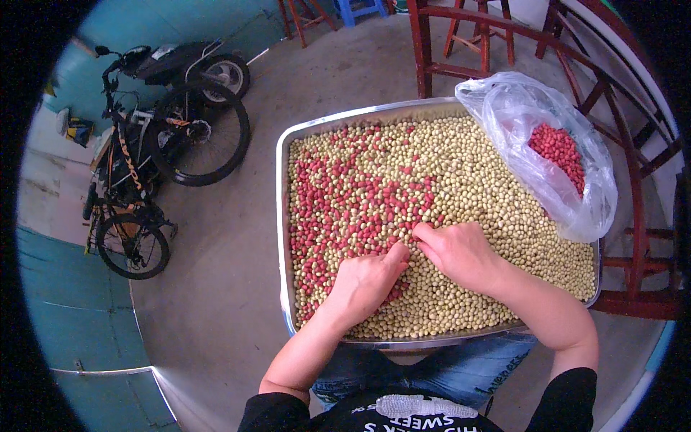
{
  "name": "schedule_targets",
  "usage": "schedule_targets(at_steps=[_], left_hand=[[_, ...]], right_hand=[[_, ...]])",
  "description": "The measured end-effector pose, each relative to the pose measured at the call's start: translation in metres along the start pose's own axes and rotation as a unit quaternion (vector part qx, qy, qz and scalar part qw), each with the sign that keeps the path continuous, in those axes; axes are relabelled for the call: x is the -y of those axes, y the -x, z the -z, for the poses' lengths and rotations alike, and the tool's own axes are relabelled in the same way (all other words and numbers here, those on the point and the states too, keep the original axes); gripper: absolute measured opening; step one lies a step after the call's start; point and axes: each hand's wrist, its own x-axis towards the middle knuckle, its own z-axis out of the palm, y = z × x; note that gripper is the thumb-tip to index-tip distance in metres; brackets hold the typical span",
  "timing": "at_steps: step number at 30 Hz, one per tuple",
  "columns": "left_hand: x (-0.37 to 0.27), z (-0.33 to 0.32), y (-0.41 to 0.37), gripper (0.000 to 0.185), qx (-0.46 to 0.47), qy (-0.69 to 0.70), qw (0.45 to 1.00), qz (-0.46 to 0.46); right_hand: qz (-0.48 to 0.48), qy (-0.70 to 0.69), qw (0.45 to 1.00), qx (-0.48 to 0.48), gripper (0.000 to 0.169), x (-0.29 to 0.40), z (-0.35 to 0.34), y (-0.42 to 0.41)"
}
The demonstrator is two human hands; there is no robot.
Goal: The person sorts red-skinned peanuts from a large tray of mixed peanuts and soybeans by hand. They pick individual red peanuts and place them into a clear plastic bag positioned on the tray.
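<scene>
A rectangular metal tray [280, 216] sits before me, filled with pale yellow soybeans [475, 162]. Red seeds [378, 197], probably coated beans or peanuts, lie mixed among them, mostly over the left half. My left hand [372, 278] rests low over the mixed patch, its fingers curled downward and partly hidden. Close by on the right, my right hand [459, 251] has thumb and forefinger bent together at the edge of the red seeds. Whether either hand pinches a seed is not visible. On the tray's far right corner, a clear plastic bag [502, 102] holds more red seeds [559, 154].
Dark red wooden chairs [424, 54] and stools stand behind and right of the tray. A bicycle [127, 156] and a scooter [178, 59] are parked by the left wall. A blue plastic stool [361, 12] is at the back. Grey concrete floor [216, 302] surrounds the tray.
</scene>
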Motion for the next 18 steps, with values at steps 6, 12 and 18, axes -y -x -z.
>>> schedule_targets(at_steps=[6, 12, 18], left_hand=[[0.001, 0.009, 0.001, 0.012, -0.034, 0.122, 0.991, 0.041], [0.004, 0.024, -0.001, 0.007, -0.053, 0.571, 0.809, 0.128], [-0.002, 0.016, -0.002, 0.007, -0.174, 0.387, 0.902, 0.079]], right_hand=[[-0.009, -0.095, 0.995, -0.013, 0.015, -0.005, 0.008, 0.001], [-0.139, -0.519, 0.843, -0.015, 0.009, -0.015, 0.024, -0.008], [-0.233, -0.778, 0.566, 0.144, 0.026, -0.006, 0.036, -0.005]])
